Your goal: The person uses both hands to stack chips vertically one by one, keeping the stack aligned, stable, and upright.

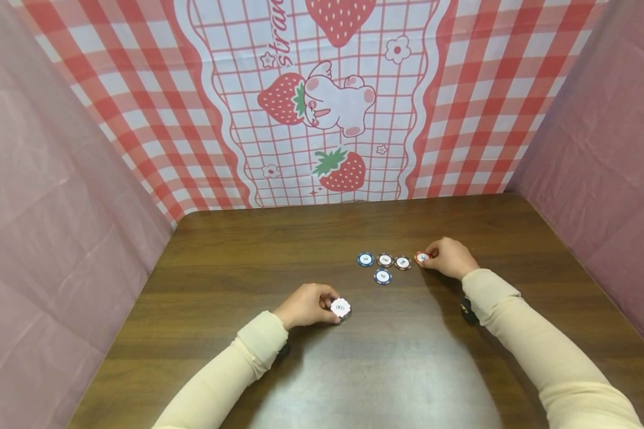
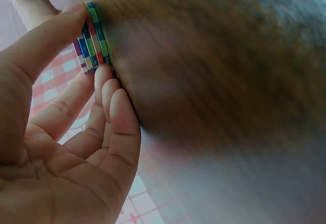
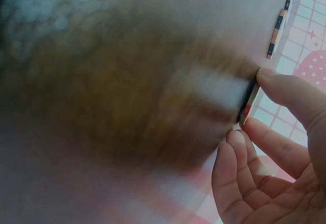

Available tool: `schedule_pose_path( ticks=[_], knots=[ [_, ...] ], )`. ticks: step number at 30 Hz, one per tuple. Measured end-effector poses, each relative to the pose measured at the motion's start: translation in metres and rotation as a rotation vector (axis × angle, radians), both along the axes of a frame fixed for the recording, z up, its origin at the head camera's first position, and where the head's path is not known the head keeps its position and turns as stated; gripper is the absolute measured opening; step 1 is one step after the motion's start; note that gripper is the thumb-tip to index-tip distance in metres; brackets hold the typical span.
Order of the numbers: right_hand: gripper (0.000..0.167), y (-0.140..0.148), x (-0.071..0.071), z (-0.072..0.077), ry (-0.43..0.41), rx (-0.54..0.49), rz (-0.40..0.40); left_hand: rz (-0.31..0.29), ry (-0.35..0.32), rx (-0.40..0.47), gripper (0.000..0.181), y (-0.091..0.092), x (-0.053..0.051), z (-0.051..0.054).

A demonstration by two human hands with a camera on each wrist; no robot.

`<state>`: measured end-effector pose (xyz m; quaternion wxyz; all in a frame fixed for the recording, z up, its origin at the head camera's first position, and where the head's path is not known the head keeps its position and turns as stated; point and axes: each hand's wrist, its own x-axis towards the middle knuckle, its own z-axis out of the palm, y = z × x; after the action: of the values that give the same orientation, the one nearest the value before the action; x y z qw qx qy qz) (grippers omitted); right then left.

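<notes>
My left hand (image 1: 307, 305) pinches a small stack of chips by its edges, a white chip marked 500 (image 1: 340, 307) on top. In the left wrist view the stack (image 2: 92, 38) shows several coloured edges between thumb and fingers of the hand (image 2: 76, 132). My right hand (image 1: 451, 258), farther back, pinches an orange-red chip (image 1: 421, 258) at the right end of a row. The right wrist view shows that chip (image 3: 248, 101) edge-on between thumb and fingers of the hand (image 3: 285, 147).
Left of the orange-red chip lie two brown chips marked 100 (image 1: 402, 263) and a blue chip (image 1: 365, 259). Another blue chip marked 50 (image 1: 383, 276) lies nearer, below the row. Behind the wooden table (image 1: 236, 250) hangs a checked strawberry cloth (image 1: 456, 119).
</notes>
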<state>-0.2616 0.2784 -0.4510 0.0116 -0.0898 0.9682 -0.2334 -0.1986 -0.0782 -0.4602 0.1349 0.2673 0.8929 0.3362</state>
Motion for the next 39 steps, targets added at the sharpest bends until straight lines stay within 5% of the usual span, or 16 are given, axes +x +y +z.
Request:
schedule_pose_path(
  ticks=[20, 39],
  knots=[
    [0.037, -0.006, 0.014, 0.004, 0.065, -0.168, -0.042, 0.002, -0.005, 0.01, 0.031, -0.001, 0.0, -0.001],
    [0.028, -0.036, 0.032, 0.01, 0.168, -0.333, 0.06, 0.001, -0.011, 0.012, 0.031, -0.001, 0.0, 0.001]
  ],
)
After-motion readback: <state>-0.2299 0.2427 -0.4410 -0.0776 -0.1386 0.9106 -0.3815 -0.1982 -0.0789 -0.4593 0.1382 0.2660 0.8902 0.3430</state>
